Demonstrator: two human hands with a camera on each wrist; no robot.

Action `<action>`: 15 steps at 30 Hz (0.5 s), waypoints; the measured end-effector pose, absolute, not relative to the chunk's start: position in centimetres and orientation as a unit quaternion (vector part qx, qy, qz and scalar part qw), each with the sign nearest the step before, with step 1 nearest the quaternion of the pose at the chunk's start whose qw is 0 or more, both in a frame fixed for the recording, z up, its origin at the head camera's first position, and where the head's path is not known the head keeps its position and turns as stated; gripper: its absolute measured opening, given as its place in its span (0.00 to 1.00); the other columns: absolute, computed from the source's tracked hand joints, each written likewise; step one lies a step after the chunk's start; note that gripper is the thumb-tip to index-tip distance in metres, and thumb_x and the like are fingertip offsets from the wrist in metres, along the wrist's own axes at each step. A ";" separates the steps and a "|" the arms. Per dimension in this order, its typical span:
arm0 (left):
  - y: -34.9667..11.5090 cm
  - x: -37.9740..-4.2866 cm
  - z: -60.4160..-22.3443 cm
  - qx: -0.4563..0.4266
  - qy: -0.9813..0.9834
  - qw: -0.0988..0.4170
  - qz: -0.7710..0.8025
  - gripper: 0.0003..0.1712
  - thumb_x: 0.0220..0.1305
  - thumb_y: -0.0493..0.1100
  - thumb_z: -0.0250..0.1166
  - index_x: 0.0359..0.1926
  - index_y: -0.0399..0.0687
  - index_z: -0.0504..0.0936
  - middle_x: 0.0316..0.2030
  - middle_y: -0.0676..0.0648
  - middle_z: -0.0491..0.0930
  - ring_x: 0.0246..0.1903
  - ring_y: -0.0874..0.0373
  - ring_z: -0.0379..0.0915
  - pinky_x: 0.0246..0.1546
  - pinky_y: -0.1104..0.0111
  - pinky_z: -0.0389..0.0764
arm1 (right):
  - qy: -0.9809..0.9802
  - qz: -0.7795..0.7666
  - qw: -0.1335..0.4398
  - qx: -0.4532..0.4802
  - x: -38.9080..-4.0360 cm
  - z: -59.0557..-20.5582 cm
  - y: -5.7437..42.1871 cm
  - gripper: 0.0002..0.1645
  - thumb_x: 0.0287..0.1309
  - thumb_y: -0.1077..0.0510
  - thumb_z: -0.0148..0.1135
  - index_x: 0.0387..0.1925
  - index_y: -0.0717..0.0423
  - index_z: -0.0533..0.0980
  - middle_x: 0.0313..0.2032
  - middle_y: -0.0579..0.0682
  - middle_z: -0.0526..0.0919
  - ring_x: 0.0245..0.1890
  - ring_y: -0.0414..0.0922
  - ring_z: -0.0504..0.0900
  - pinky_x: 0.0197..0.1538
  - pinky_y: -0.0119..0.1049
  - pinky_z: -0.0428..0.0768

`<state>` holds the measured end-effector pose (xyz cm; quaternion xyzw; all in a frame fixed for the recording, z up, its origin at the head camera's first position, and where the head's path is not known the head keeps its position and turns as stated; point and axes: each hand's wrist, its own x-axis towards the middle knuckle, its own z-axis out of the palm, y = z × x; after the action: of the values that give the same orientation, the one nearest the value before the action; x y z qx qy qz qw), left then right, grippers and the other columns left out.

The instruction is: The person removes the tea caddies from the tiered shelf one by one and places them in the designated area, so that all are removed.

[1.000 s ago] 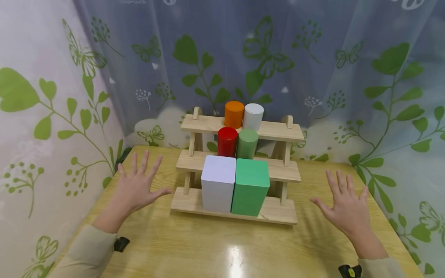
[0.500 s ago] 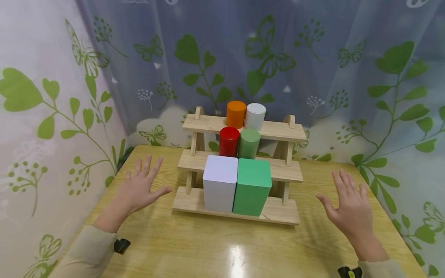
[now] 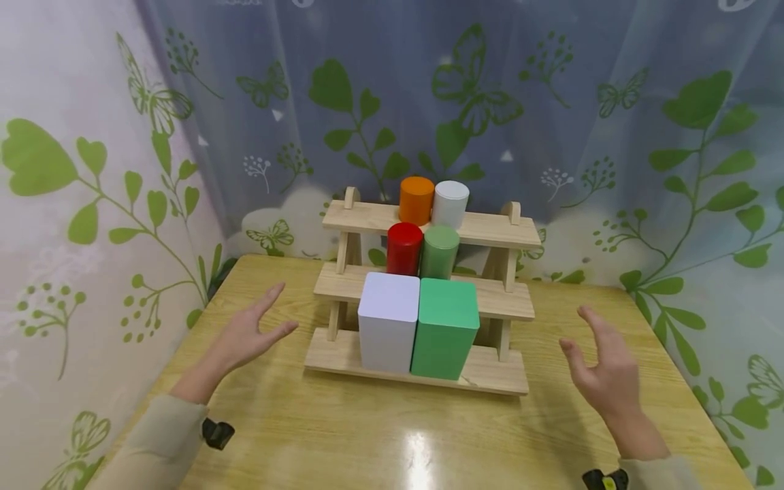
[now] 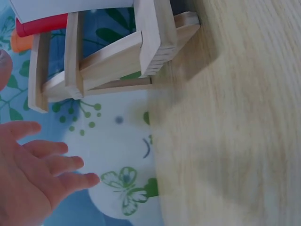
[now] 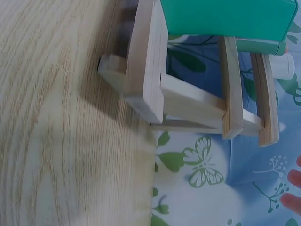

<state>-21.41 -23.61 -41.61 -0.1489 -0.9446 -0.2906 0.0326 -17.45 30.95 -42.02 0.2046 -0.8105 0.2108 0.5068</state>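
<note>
My left hand (image 3: 245,337) is raised over the table to the left of a three-tier wooden shelf (image 3: 490,371), fingers extended and thumb apart. On the opposite side my right hand (image 3: 609,374) hovers with its thumb and forefinger spread. Neither touches anything. The bottom tier holds a white box (image 3: 388,327) beside a green box (image 3: 445,330). A red cylinder (image 3: 403,250) and a pale green cylinder (image 3: 438,253) stand on the middle tier. Up on the top tier are an orange cylinder (image 3: 416,201) and a white cylinder (image 3: 450,204). Only some fingertips (image 5: 292,202) show in the right wrist view.
The shelf stands toward the back of a light wooden table (image 3: 343,435). Behind it hangs a blue curtain (image 3: 392,88) printed with leaves and butterflies. A pale patterned wall covering (image 3: 73,272) borders the left side, with similar patterned fabric on the right.
Both hands have turned from palms facing down with fingers fanned to palms facing inward toward the shelf. The boxes and cylinders stay in place on the shelf.
</note>
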 end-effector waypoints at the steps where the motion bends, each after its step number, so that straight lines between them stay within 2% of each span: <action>1: -23.7 -21.4 -41.8 -0.148 -0.941 0.033 -0.304 0.46 0.62 0.63 0.55 0.73 0.57 0.44 0.68 0.35 0.51 0.61 0.32 0.53 0.54 0.40 0.59 | -0.811 0.223 0.500 0.208 -17.5 -42.1 30.8 0.40 0.59 0.34 0.51 0.54 0.66 0.73 0.46 0.62 0.80 0.47 0.55 0.78 0.56 0.26 0.67; 2: -23.7 -21.5 -42.0 -0.148 -0.936 0.034 -0.316 0.45 0.63 0.62 0.55 0.73 0.56 0.46 0.68 0.35 0.52 0.61 0.32 0.54 0.54 0.40 0.60 | -0.810 0.236 0.493 0.213 -17.5 -42.1 30.7 0.40 0.60 0.35 0.51 0.55 0.67 0.73 0.46 0.62 0.80 0.49 0.51 0.77 0.58 0.22 0.62; 7: -24.0 -21.8 -42.9 -0.144 -0.907 0.028 -0.394 0.39 0.65 0.58 0.54 0.71 0.49 0.54 0.67 0.36 0.56 0.61 0.35 0.57 0.54 0.43 0.63 | -0.801 0.300 0.459 0.239 -17.6 -41.8 30.0 0.39 0.61 0.39 0.53 0.56 0.70 0.70 0.48 0.66 0.77 0.54 0.38 0.72 0.55 0.22 0.64; 12: -24.3 -21.9 -43.5 -0.135 -0.878 0.018 -0.459 0.36 0.65 0.57 0.54 0.69 0.47 0.59 0.63 0.37 0.63 0.58 0.40 0.64 0.51 0.48 0.69 | -0.792 0.369 0.405 0.268 -16.8 -40.8 28.4 0.31 0.60 0.55 0.58 0.57 0.74 0.67 0.48 0.71 0.74 0.53 0.40 0.73 0.51 0.21 0.69; 15: -24.4 -22.0 -43.9 -0.139 -0.864 0.016 -0.483 0.32 0.66 0.55 0.55 0.67 0.48 0.63 0.60 0.37 0.69 0.54 0.43 0.70 0.48 0.50 0.73 | -0.789 0.392 0.383 0.277 -16.1 -40.1 27.2 0.28 0.55 0.68 0.59 0.57 0.76 0.66 0.48 0.73 0.73 0.52 0.41 0.74 0.50 0.21 0.70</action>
<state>-22.01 -24.36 -43.92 -0.1391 -0.8644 -0.4829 0.0163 -16.06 27.19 -40.09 0.2768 -0.7890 0.3922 0.3833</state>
